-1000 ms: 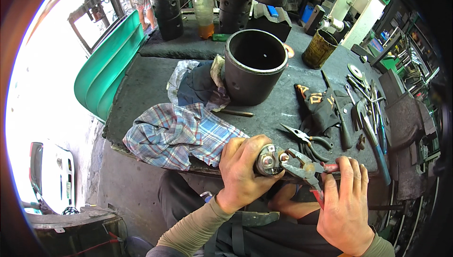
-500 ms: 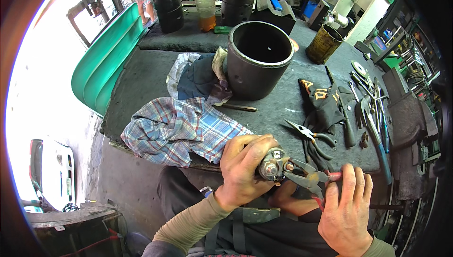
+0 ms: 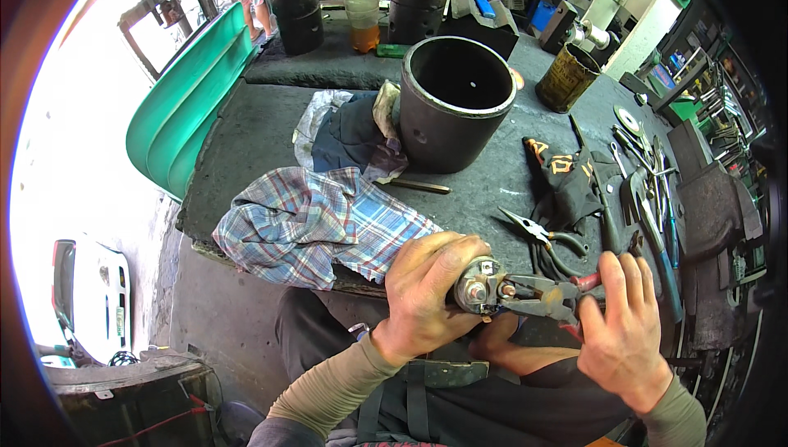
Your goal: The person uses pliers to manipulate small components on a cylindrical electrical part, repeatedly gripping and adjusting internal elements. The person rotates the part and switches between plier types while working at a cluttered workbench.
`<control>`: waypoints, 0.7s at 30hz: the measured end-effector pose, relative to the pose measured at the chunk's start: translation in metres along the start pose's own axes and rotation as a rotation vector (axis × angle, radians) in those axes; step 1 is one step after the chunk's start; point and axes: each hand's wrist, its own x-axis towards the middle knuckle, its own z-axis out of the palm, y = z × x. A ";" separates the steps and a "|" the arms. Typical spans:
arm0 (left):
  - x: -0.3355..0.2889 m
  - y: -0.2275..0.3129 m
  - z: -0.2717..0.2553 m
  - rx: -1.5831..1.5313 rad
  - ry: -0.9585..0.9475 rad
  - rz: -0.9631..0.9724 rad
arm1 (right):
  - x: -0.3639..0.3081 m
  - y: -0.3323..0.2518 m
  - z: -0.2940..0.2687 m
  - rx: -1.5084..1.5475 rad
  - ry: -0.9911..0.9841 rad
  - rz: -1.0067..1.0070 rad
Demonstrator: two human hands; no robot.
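Note:
My left hand [image 3: 427, 295] is wrapped round a metal cylinder with threaded studs on its end face [image 3: 478, 289], which looks like a starter solenoid. The studs point up toward me. My right hand [image 3: 628, 328] grips red-handled pliers [image 3: 546, 295], fingers curled over the handles. Their jaws reach left to the small stud at the cylinder's right side; whether they bite on it I cannot tell. Just beyond the hands, long-nose pliers [image 3: 529, 225] lie on the dark bench. A plaid cloth [image 3: 304, 221] lies beside my left hand.
A large black cylinder [image 3: 451, 131] stands mid-bench, next to crumpled rags [image 3: 349, 131]. At the right lie a black glove [image 3: 562, 176] and several hand tools [image 3: 648, 201]. Farther back stand a rusty can [image 3: 568, 77], a bottle of amber liquid [image 3: 363, 8] and a tool holder [image 3: 295, 8].
My right hand has shifted right and slightly up, and its handles have come closer together. The pliers' jaws, spread apart before, are now nearly together at the stud. My left hand holds its place.

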 end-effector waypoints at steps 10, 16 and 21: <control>0.001 -0.004 -0.006 -0.082 -0.095 0.005 | 0.076 0.084 0.016 -0.030 0.226 -0.482; 0.003 0.001 -0.007 -0.055 -0.097 -0.034 | 0.077 0.089 0.018 -0.013 0.239 -0.425; 0.002 0.004 0.002 -0.027 -0.032 -0.057 | 0.000 0.039 0.000 0.058 0.025 0.122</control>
